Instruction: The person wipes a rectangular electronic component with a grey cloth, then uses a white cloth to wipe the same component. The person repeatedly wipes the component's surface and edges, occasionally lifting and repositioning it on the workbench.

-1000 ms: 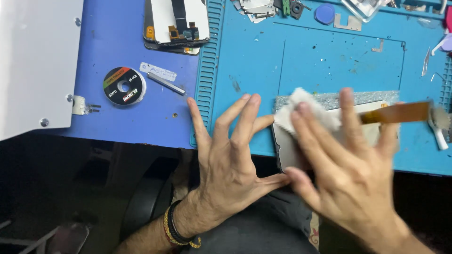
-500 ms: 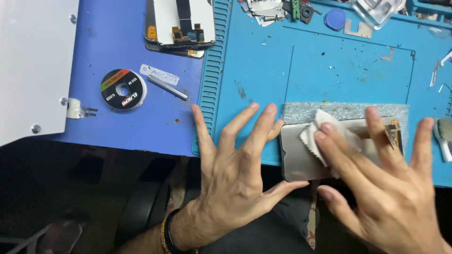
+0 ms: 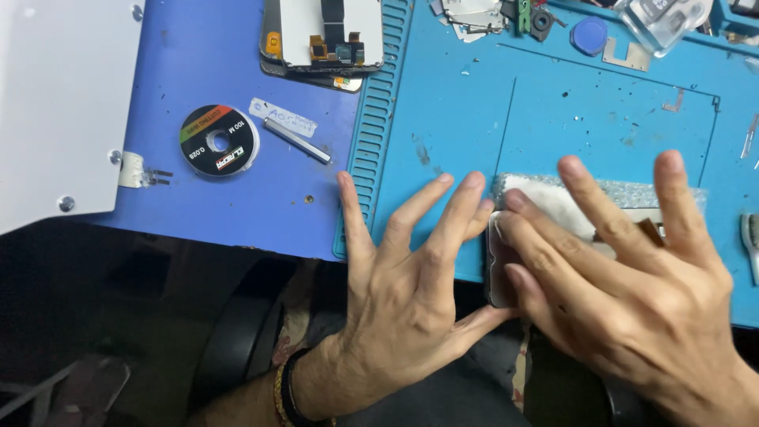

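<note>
My left hand (image 3: 411, 269) lies flat with fingers spread at the near edge of the blue work mat (image 3: 553, 119), its fingertips and thumb bracing the left side of a phone screen panel (image 3: 500, 265). My right hand (image 3: 624, 277) presses a white wipe (image 3: 549, 202) down on the panel with flat fingers. Most of the panel is hidden under my right hand. A brown flex strip (image 3: 650, 229) shows between my right fingers.
A black spool of wire (image 3: 219, 140), a white label and a thin metal rod (image 3: 296, 141) lie on the darker blue mat to the left. A disassembled phone panel (image 3: 324, 35) sits at the top, small parts at the top right, a white plate (image 3: 55, 103) far left.
My right hand has slid the wipe leftward along the panel, from its middle to its left end. My left hand keeps bracing the panel's left side.
</note>
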